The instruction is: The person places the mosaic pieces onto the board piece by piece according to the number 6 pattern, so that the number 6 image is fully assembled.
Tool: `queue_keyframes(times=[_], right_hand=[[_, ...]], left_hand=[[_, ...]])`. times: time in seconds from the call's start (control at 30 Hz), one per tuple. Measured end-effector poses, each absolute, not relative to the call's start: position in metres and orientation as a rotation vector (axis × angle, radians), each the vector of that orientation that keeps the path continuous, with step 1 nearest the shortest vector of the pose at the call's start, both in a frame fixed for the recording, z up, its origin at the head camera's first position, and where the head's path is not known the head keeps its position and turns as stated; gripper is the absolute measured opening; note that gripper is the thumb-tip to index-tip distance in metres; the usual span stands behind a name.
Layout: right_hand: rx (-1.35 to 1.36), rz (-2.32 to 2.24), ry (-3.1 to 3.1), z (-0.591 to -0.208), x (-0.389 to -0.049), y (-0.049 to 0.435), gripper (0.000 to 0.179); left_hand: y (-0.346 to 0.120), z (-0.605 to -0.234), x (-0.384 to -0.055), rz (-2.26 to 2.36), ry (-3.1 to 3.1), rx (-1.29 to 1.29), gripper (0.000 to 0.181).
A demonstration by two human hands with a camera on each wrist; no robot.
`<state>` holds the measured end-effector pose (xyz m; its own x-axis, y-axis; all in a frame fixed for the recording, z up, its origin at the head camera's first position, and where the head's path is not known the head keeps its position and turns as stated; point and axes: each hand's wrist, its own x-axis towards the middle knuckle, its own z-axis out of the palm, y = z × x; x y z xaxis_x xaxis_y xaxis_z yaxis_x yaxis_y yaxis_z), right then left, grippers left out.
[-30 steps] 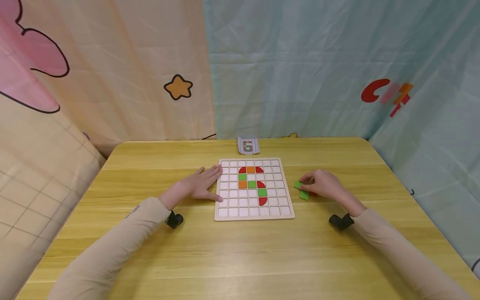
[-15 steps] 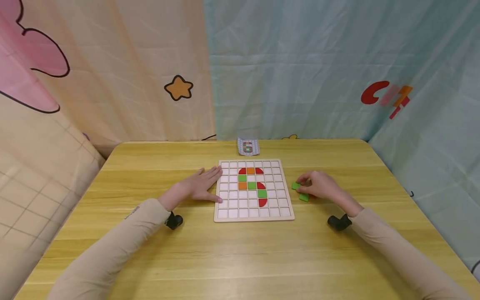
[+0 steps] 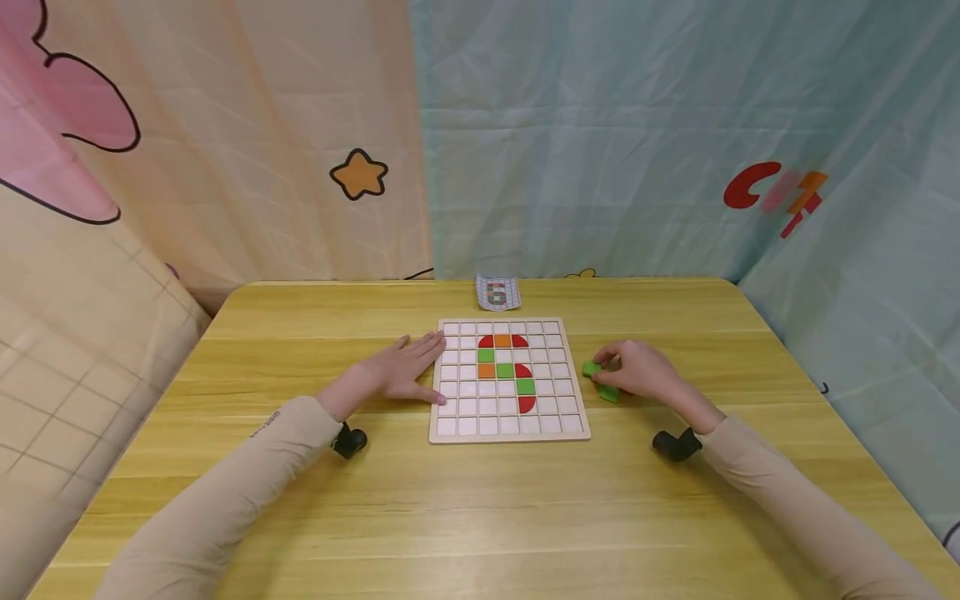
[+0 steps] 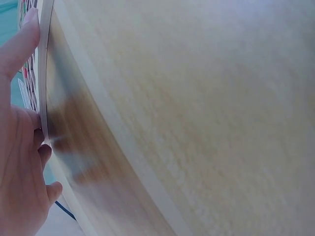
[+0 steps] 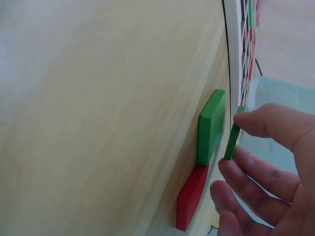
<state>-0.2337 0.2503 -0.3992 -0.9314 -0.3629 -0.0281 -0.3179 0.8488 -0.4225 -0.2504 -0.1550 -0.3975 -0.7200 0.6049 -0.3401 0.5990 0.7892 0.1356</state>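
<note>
My right hand (image 3: 641, 368) pinches a thin green square tile (image 5: 233, 140) between thumb and fingers, just right of the board. A second green tile (image 3: 608, 393) lies on the table below those fingers. Touching it in the right wrist view is a red tile (image 5: 191, 199), hidden under the hand from above. My left hand (image 3: 401, 368) lies with spread fingers over the left edge of the wooden grid board (image 3: 510, 436). Set in its squares are red quarter-round tiles (image 3: 527, 404), green squares (image 3: 526, 387) and orange squares (image 3: 502, 341).
A small printed card (image 3: 498, 293) with a coloured grid pattern lies behind the board, near the far edge of the wooden table (image 3: 480, 517). Printed curtains (image 3: 622, 167) hang behind and beside the table. A black wrist camera (image 3: 677, 445) sticks out below the right wrist.
My right hand has shifted slightly left, bringing the pinched green tile nearer the board and away from the other green one. My left hand stays in place.
</note>
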Motion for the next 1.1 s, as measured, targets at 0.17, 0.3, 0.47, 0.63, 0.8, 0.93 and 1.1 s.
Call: queue_keyframes(times=[0.17,0.3,0.47,0.63,0.8,0.93,1.1], right_hand=[[-0.520,-0.668,2.937,-0.397,-0.232,0.247,0.028],[-0.524,-0.695,2.960,-0.394,-0.230,0.241,0.028],[-0.550,-0.713,2.985,-0.394,-0.227,0.233,0.027],[-0.581,-0.725,3.000,-0.394,-0.225,0.224,0.026],[-0.609,-0.740,2.996,-0.394,-0.223,0.215,0.026],[-0.653,-0.762,2.991,-0.394,-0.222,0.207,0.026],[-0.692,-0.769,2.985,-0.396,-0.222,0.196,0.026]], left_hand=[[-0.155,-0.398,-0.250,0.026,2.615,0.913,0.104],[-0.155,-0.398,-0.251,0.032,2.615,0.911,0.104],[-0.155,-0.398,-0.252,0.020,2.614,0.907,0.104],[-0.155,-0.399,-0.252,0.012,2.610,0.904,0.105],[-0.155,-0.399,-0.252,0.021,2.612,0.902,0.105],[-0.155,-0.399,-0.252,0.020,2.612,0.901,0.105],[-0.155,-0.399,-0.251,0.021,2.612,0.902,0.105]])
